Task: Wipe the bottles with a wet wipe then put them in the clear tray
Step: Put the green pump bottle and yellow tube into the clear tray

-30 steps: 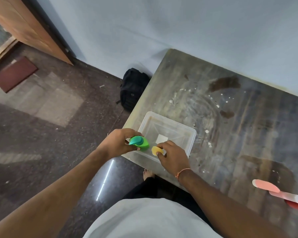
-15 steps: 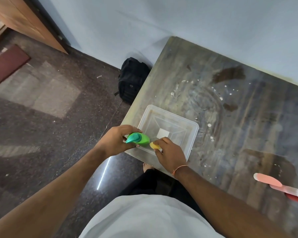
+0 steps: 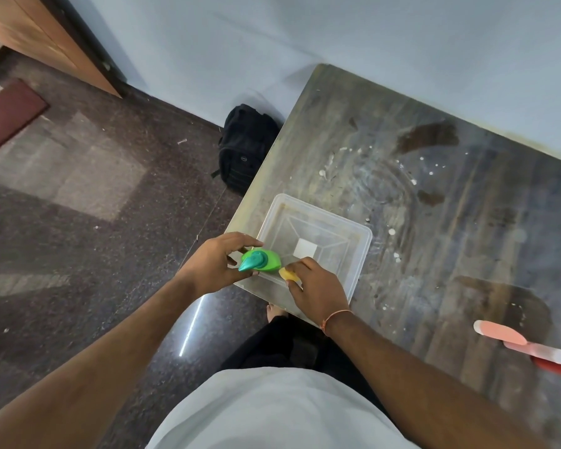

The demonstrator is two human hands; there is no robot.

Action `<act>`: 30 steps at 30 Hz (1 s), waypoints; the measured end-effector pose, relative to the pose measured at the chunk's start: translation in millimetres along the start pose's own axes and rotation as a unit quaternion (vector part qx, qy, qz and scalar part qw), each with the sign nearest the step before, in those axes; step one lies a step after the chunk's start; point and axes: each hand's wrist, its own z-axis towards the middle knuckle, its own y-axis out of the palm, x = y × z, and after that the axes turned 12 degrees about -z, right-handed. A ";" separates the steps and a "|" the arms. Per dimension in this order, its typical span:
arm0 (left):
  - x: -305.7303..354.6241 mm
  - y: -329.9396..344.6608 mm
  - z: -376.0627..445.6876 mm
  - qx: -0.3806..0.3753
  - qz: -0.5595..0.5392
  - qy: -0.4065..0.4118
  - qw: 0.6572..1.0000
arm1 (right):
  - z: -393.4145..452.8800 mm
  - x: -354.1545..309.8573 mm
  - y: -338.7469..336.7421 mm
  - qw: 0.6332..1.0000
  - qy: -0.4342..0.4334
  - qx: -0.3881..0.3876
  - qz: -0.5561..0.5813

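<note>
Room: dark speckled floor on the left, pale blue wall at the far side, a wooden door at the far left with a dark red mat (image 3: 10,115) below it.
Backpack (image 3: 245,150): black, on the floor against the wall, just left of the counter.
Counter (image 3: 450,241): worn, stained wood with white specks, filling the right side.
Left hand (image 3: 216,265): fingers curled round the green bottle at the counter's near left corner.
Green bottle (image 3: 263,260): teal cap pointing towards the left hand, held over the near left rim of the clear tray.
Yellow wipe (image 3: 287,274): pinched in the right hand (image 3: 318,291), touching the bottle's right end.
Clear tray (image 3: 360,254): on the counter, holding no bottle.
Pink bottles (image 3: 518,343): lying at the near right, well apart from the tray.
</note>
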 end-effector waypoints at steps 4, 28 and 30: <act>-9.5 -0.3 -8.2 0.012 0.005 -0.023 1.000 | -4.0 -0.7 1.3 1.000 0.003 -0.007 -0.003; -17.9 111.3 -32.2 -0.034 -0.034 -0.109 0.993 | -74.1 41.8 -13.4 0.997 0.073 0.003 0.002; -10.4 125.5 -28.3 -0.050 -0.033 -0.100 0.993 | -90.3 53.6 -17.6 0.996 0.089 0.018 0.005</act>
